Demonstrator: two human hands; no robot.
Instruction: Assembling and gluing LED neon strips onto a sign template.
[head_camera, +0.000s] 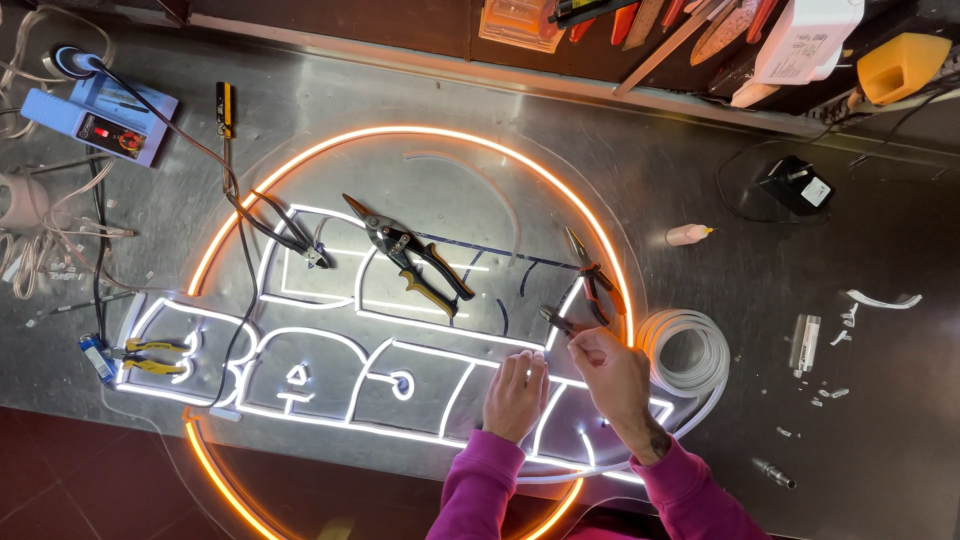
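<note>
Both hands on the lit sign (300, 330) at 5 o'clock: left hand (515, 395) pressed flat, fingers together, on white strip (545, 372); right hand (615, 372) pinched shut on small pliers (558, 321).

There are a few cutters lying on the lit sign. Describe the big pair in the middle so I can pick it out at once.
Start at the orange glowing ring on the metal bench. Inside it, on the clear panel above the white lit letters, lie the tin snips, diagonal. They are the largest tool there, with dark handles, unlike the small pliers by the right edge.
</note>
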